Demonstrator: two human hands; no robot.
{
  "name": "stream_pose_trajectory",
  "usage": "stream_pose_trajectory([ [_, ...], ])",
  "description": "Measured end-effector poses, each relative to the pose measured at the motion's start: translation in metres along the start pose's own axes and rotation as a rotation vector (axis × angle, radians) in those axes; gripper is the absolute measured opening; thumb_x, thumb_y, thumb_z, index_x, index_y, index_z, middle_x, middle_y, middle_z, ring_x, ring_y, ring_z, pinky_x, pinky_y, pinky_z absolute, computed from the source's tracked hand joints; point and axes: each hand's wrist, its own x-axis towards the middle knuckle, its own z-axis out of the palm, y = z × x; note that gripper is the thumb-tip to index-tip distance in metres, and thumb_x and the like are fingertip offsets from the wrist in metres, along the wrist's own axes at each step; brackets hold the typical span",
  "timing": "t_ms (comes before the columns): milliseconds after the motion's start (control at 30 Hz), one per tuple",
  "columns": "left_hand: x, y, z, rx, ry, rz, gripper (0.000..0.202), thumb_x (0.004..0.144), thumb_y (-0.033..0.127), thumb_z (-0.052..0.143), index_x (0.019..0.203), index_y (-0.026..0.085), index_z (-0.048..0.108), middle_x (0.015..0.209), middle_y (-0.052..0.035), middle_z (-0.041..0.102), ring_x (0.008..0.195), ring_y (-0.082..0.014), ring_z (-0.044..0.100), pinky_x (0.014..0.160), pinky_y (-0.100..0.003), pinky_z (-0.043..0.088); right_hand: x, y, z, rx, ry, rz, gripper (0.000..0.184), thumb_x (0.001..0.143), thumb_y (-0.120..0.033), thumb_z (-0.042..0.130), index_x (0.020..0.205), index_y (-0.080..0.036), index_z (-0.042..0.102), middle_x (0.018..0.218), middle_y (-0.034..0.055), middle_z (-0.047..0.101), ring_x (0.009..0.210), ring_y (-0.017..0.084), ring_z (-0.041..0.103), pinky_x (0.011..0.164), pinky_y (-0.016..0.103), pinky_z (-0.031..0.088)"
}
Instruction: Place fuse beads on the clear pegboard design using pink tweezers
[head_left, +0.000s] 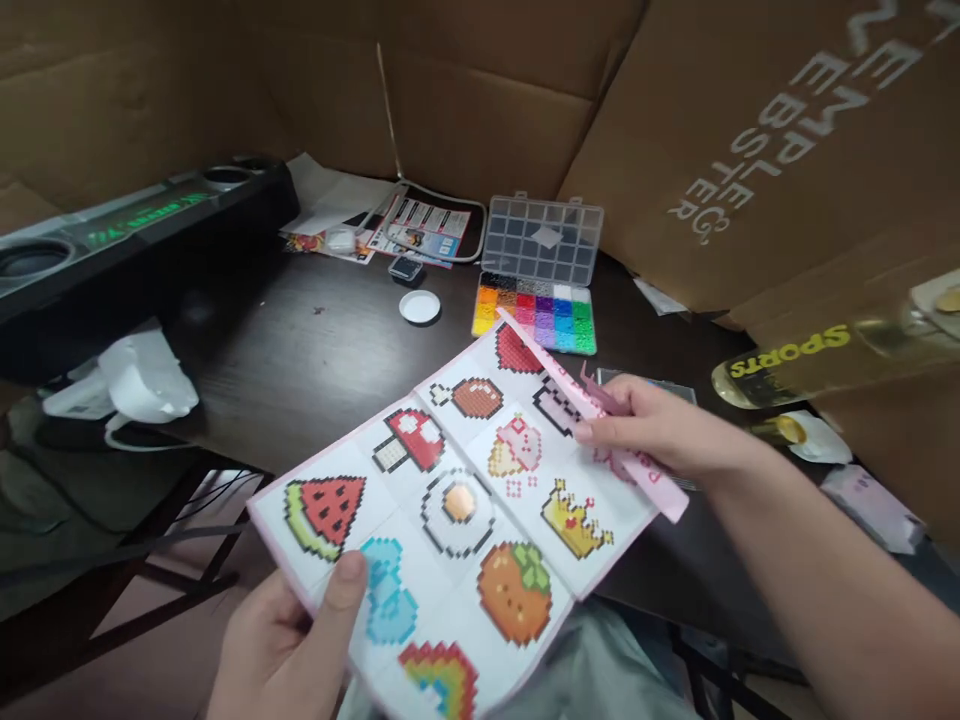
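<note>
A craft corner is suggested by a dark table (322, 350) walled in with cardboard (487, 90), by coloured beads (534, 312) sorted in a divided box (517, 245), and by an opened booklet of blocky pictures (471, 452).

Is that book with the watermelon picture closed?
No, the booklet is open, with the left hand holding it and the mushroom and crown showing on opposite sides of its fold.

The left grip (281, 650) holds an open pixel-art booklet (517, 505), the right grip (664, 425) a pink strip (664, 493) at its right edge. Beyond the booklet, a bead box (576, 242) and white dish (420, 308) sit on the table (345, 365).
</note>
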Motion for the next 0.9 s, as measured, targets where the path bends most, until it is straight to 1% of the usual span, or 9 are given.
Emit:
stream_pose_trajectory([
  [67, -0.002, -0.003, 0.0, -0.027, -0.041, -0.055, 0.052, 0.071, 0.065, 0.09, 0.091, 0.019, 0.079, 0.085, -0.0088, 0.083, 0.074, -0.0281, 0.079, 0.06, -0.028, 0.066, 0.008, -0.017, -0.002, -0.046, -0.036, 0.02, 0.035, 0.073, -0.043, 0.097, 0.084, -0.014, 0.082, 0.085, 0.0102, 0.083, 0.069, 0.021, 0.079, 0.06, 0.023, 0.062],
  [133, -0.003, -0.003, 0.001, -0.041, -0.1, -0.037, 0.053, 0.073, 0.065, 0.09, 0.096, 0.018, 0.08, 0.092, -0.0097, 0.084, 0.078, -0.028, 0.08, 0.062, -0.027, 0.066, 0.015, -0.033, -0.002, -0.08, -0.055, 0.037, 0.029, 0.078, -0.042, 0.093, 0.084, -0.015, 0.082, 0.082, 0.0073, 0.083, 0.065, 0.018, 0.078, 0.058, 0.021, 0.061],
  [267, -0.005, -0.002, 0.003, -0.068, -0.058, -0.025, 0.049, 0.078, 0.062, 0.087, 0.097, 0.018, 0.08, 0.101, -0.0098, 0.084, 0.087, -0.0281, 0.08, 0.073, -0.029, 0.067, 0.019, -0.05, 0.001, -0.111, -0.061, 0.057, 0.033, 0.075, -0.045, 0.095, 0.073, -0.016, 0.08, 0.073, 0.0072, 0.08, 0.058, 0.017, 0.075, 0.051, 0.02, 0.058],
  [400, -0.001, -0.002, 0.003, -0.136, -0.056, -0.008, 0.047, 0.079, 0.058, 0.088, 0.105, 0.019, 0.081, 0.111, -0.0091, 0.084, 0.097, -0.0274, 0.079, 0.08, -0.029, 0.066, 0.011, -0.042, 0.0, -0.085, 0.001, 0.054, 0.043, 0.066, -0.052, 0.099, 0.059, -0.019, 0.073, 0.058, 0.0034, 0.072, 0.047, 0.013, 0.068, 0.043, 0.017, 0.052],
  [467, 0.003, -0.003, 0.002, -0.167, -0.078, 0.003, 0.046, 0.08, 0.053, 0.089, 0.111, 0.02, 0.081, 0.116, -0.0081, 0.083, 0.1, -0.025, 0.079, 0.084, -0.026, 0.065, 0.006, -0.031, -0.003, -0.073, 0.037, 0.076, 0.046, 0.059, -0.053, 0.102, 0.058, -0.019, 0.072, 0.055, 0.0039, 0.071, 0.044, 0.014, 0.066, 0.042, 0.018, 0.053],
  [567, 0.009, -0.008, 0.004, -0.221, -0.203, -0.021, 0.045, 0.087, 0.051, 0.085, 0.119, 0.019, 0.08, 0.118, -0.0088, 0.083, 0.097, -0.0226, 0.079, 0.082, -0.026, 0.065, 0.003, -0.017, -0.005, -0.023, 0.12, 0.103, 0.05, 0.051, -0.059, 0.103, 0.067, -0.02, 0.078, 0.065, 0.0095, 0.077, 0.052, 0.023, 0.074, 0.048, 0.028, 0.063],
  [667, 0.01, -0.018, 0.012, -0.347, -0.309, -0.055, 0.044, 0.095, 0.048, 0.078, 0.129, 0.019, 0.076, 0.123, -0.0108, 0.081, 0.101, -0.0238, 0.079, 0.084, -0.031, 0.067, 0.007, -0.015, -0.003, 0.049, 0.256, 0.051, 0.053, 0.049, -0.062, 0.103, 0.075, -0.021, 0.08, 0.076, 0.0131, 0.082, 0.06, 0.028, 0.079, 0.057, 0.035, 0.066],
  [800, 0.006, -0.032, 0.029, -0.489, -0.261, -0.007, 0.043, 0.097, 0.039, 0.077, 0.136, 0.021, 0.072, 0.136, -0.0113, 0.076, 0.118, -0.0251, 0.075, 0.098, -0.034, 0.064, 0.016, -0.042, 0.004, 0.038, 0.341, -0.032, 0.048, 0.061, -0.055, 0.099, 0.082, -0.016, 0.082, 0.085, 0.0138, 0.084, 0.06, 0.022, 0.078, 0.059, 0.031, 0.059],
  [900, 0.006, -0.035, 0.038, -0.515, -0.237, -0.014, 0.041, 0.096, 0.037, 0.078, 0.132, 0.019, 0.074, 0.133, -0.0124, 0.078, 0.119, -0.0257, 0.075, 0.098, -0.035, 0.064, 0.023, -0.077, 0.012, -0.231, 0.397, 0.004, 0.048, 0.061, -0.052, 0.096, 0.076, -0.009, 0.08, 0.08, 0.0147, 0.082, 0.052, 0.019, 0.074, 0.054, 0.03, 0.052],
])
